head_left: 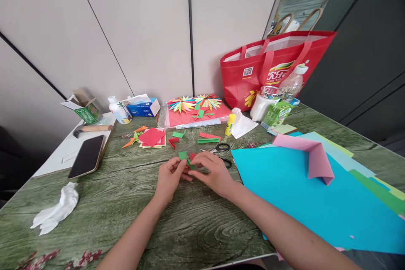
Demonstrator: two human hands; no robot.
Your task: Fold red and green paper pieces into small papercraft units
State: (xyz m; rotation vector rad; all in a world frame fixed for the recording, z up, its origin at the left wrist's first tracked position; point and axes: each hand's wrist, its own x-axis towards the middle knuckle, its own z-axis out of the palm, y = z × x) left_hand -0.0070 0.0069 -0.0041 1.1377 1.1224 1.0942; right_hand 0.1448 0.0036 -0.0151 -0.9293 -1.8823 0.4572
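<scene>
My left hand (169, 176) and my right hand (212, 171) meet at the middle of the green wood-patterned table (133, 202). Both pinch a small folded piece of red and green paper (190, 162) between their fingertips, just above the tabletop. A small green paper square (182, 155) lies right behind it. Black-handled scissors (223, 149) lie just beyond my right hand. More red and green paper scraps (207, 138) are scattered further back.
Large sheets of coloured paper, blue (303, 198) on top with a folded pink sheet (311, 156), cover the right side. A phone (87, 156), crumpled tissue (57, 209), glue stick (231, 123), tissue box (144, 107), paper star flowers (193, 103) and red bag (272, 65) stand around.
</scene>
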